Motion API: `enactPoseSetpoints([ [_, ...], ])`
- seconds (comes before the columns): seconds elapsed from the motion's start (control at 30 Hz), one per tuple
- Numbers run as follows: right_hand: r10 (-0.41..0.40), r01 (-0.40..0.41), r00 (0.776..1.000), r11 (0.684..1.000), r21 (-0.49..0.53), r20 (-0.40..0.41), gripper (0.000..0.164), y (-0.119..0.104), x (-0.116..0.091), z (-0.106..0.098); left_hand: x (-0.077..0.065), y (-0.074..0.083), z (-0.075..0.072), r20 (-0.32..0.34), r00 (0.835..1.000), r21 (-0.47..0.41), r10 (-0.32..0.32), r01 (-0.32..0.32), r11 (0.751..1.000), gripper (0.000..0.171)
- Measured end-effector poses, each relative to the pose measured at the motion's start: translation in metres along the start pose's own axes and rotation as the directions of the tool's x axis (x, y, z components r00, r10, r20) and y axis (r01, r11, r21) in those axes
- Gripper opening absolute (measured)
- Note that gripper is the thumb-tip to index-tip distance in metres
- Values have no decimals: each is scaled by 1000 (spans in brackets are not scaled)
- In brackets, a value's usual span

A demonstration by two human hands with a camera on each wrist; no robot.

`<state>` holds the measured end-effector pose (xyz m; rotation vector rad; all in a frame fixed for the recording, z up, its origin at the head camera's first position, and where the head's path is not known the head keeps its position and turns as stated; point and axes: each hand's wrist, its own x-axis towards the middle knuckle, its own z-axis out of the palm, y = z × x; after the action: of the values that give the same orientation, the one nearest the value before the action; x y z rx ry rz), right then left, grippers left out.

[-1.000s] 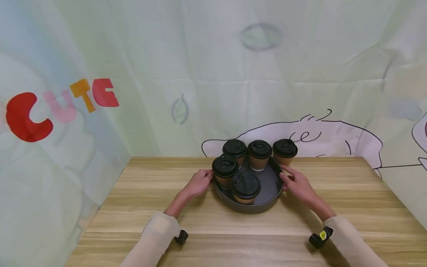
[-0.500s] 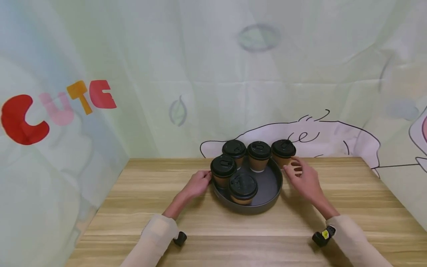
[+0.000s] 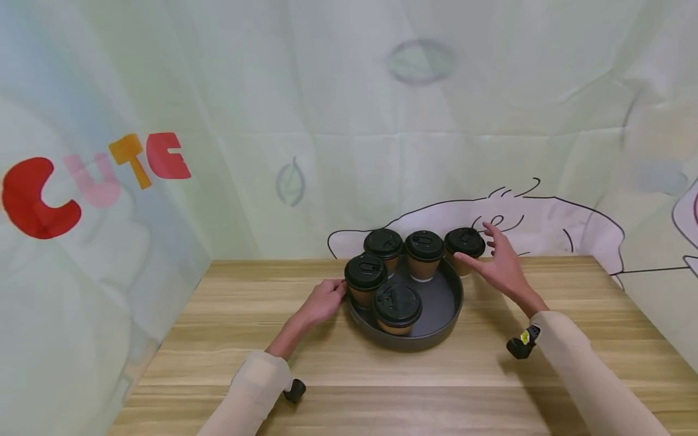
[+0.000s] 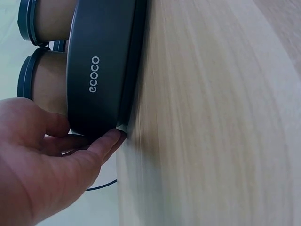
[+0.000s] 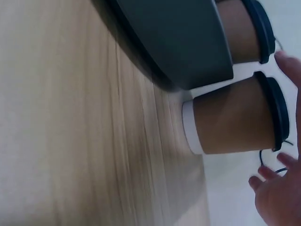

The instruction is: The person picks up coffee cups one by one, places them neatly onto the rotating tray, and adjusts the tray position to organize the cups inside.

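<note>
A round dark grey tray (image 3: 436, 309) holds several brown paper coffee cups with black lids, one of them a shorter-looking cup (image 3: 398, 309) at the front. My left hand (image 3: 324, 300) grips the tray's left side; in the left wrist view its fingers reach from the rim down to the base, below the "ecoco" lettering. Another lidded coffee cup (image 5: 235, 117) stands upright on the table, just outside the tray at its back right. My right hand (image 3: 501, 263) is beside that cup, thumb and fingers spread apart around its lid (image 3: 465, 242), holding nothing.
The wooden table (image 3: 229, 327) ends at the back against a printed curtain (image 3: 349, 121), close behind the rear cups. A cup (image 3: 424, 254) at the tray's back edge stands near the outside cup. Both forearms wear light sleeves (image 3: 256, 387) with black wrist cameras (image 3: 294, 390).
My right hand has let go of the tray's right side, then risen and moved back to the outside cup, fingers spreading. My left hand has stayed on the tray.
</note>
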<state>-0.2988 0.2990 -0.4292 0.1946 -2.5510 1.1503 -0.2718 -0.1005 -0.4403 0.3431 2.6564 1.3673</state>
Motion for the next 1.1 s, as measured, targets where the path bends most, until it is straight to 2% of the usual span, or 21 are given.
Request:
enactPoseSetpoints([
  [0.13,24,-29,998,997,73,65,109,6,8,3,1,-1,1,-2,1000,15,13,-13,1000,33],
  [0.27,67,-81,991,989,125,115,108,13,14,4,2,0,2,-2,1000,22,20,-20,1000,32],
  [0.53,74,-104,978,983,149,193,109,19,21,6,1,0,1,-13,1000,26,17,-17,1000,32],
  [0.8,93,-129,976,975,180,198,109,21,23,11,-1,0,0,-7,1000,29,23,-23,999,36],
  [1.1,97,-136,979,966,218,181,102,24,26,15,-2,0,-1,-7,1000,26,28,-28,999,35],
])
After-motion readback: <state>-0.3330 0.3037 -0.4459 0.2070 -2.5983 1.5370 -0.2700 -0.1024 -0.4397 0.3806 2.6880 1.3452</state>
